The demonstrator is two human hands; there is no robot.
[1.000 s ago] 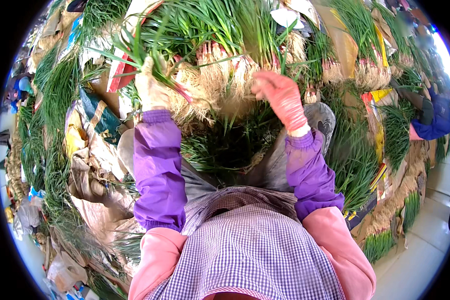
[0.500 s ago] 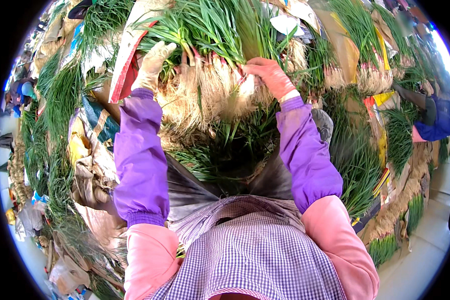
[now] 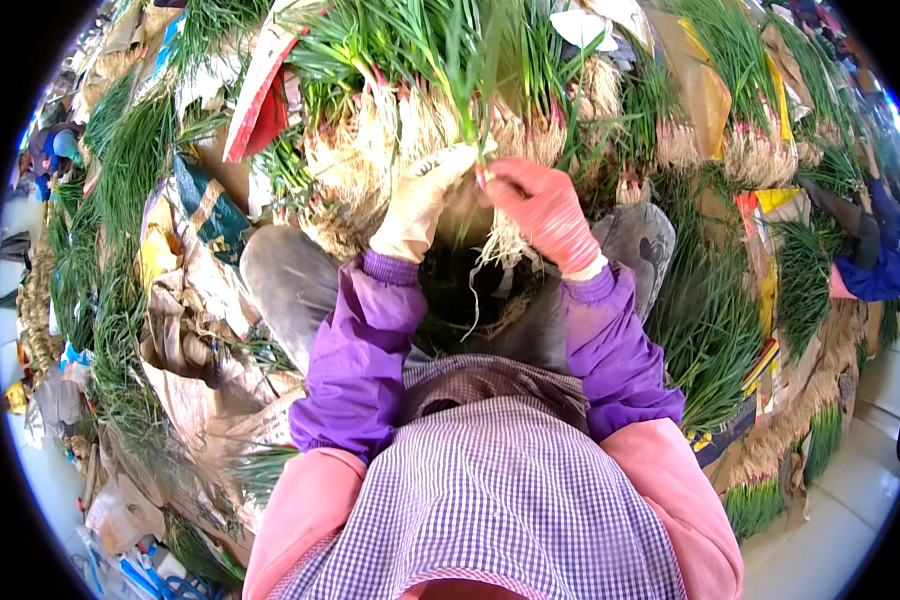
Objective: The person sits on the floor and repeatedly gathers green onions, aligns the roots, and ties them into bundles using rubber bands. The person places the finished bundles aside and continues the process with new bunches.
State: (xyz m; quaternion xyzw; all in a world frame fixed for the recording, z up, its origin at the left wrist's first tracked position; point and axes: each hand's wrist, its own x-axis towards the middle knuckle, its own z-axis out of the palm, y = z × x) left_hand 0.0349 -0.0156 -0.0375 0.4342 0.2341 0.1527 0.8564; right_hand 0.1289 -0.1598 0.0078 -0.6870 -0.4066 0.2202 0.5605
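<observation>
In front of my lap my two gloved hands meet over a spring onion point(image 3: 469, 115) with green leaves pointing up. My left hand point(image 3: 425, 200), in a cream glove, is closed around its lower stem. My right hand point(image 3: 542, 208), in a salmon-coloured glove, pinches at the root end with fingers blurred by motion. Pale stringy roots point(image 3: 503, 242) hang below the right hand. Just beyond lies a thick bunch of spring onions point(image 3: 370, 135), reddish at the stem bases, with long pale roots toward me.
My bent knees point(image 3: 282, 285) flank the work. Red-and-white sacking point(image 3: 260, 115) stands at the bunch's left. More green bundles point(image 3: 705, 320) lie to the right, with cardboard among them. A person in blue point(image 3: 875, 255) works at the far right; another point(image 3: 55, 150) is at the far left.
My left hand has moved right and nearer, away from the bunch's left side. My right hand has drawn back toward me. Both now meet on one spring onion, apart from the bunch.
</observation>
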